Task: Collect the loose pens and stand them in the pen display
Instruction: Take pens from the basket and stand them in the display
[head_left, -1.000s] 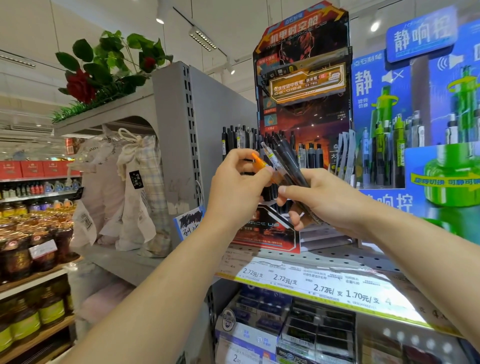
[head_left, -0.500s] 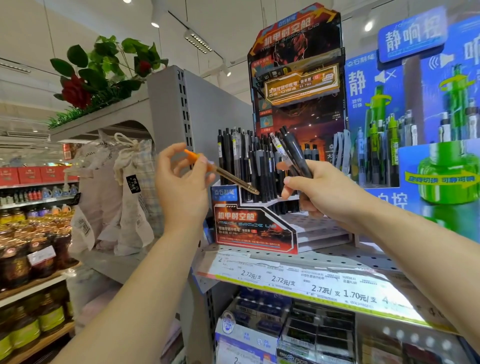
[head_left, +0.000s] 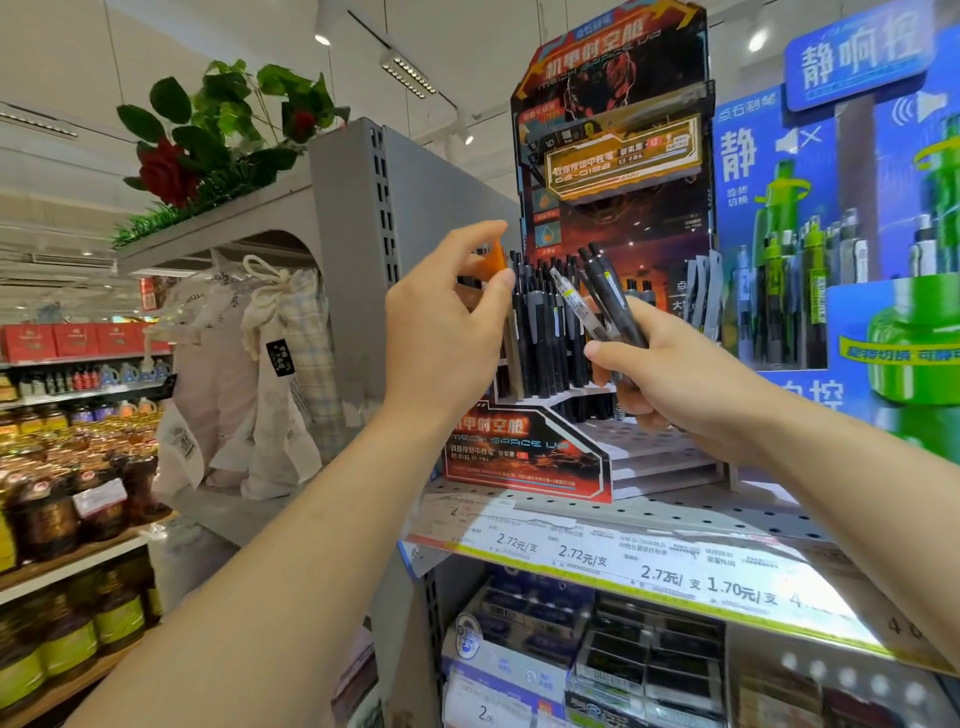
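Note:
The red-and-black pen display (head_left: 524, 457) stands on the perforated shelf with several dark pens upright in its back rows. My left hand (head_left: 441, 332) pinches an orange-capped pen (head_left: 496, 260) by its top, held upright over the display's left rows; the pen's lower part is hidden behind my fingers. My right hand (head_left: 670, 379) grips a bunch of loose pens (head_left: 597, 296), two black and one clear, pointing up and left in front of the display.
A blue and green pen display (head_left: 841, 249) stands to the right. The shelf edge (head_left: 649, 571) carries price labels, with boxed stationery below. A grey shelf upright (head_left: 384, 249) rises at the left, cloth bags (head_left: 260, 374) hanging beyond it.
My left hand has carried the orange-capped pen from a level position at the left up to the display, turning it upright over the left rows. My right hand kept its bunch.

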